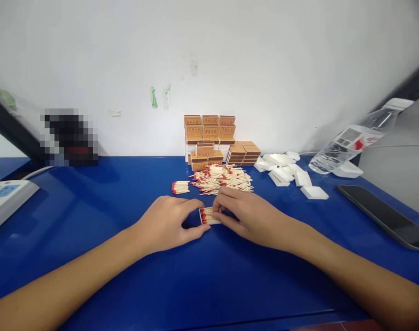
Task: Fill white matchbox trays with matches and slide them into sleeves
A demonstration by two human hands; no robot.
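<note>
A small white tray of red-tipped matches (207,215) lies on the blue table (92,220), pinched from both sides. My left hand (168,223) curls round its left end with thumb and forefinger. My right hand (246,214) presses its fingertips on the tray's right end and on the matches in it. Just beyond lies a loose heap of matches (223,179), and a small neat bundle of matches (180,187) sits to its left.
Orange matchbox sleeves (211,138) are stacked against the white wall. Several empty white inner trays (285,172) lie at the right, near a tilted plastic water bottle (354,142). A dark phone (385,215) lies far right. A white power strip (4,197) sits far left.
</note>
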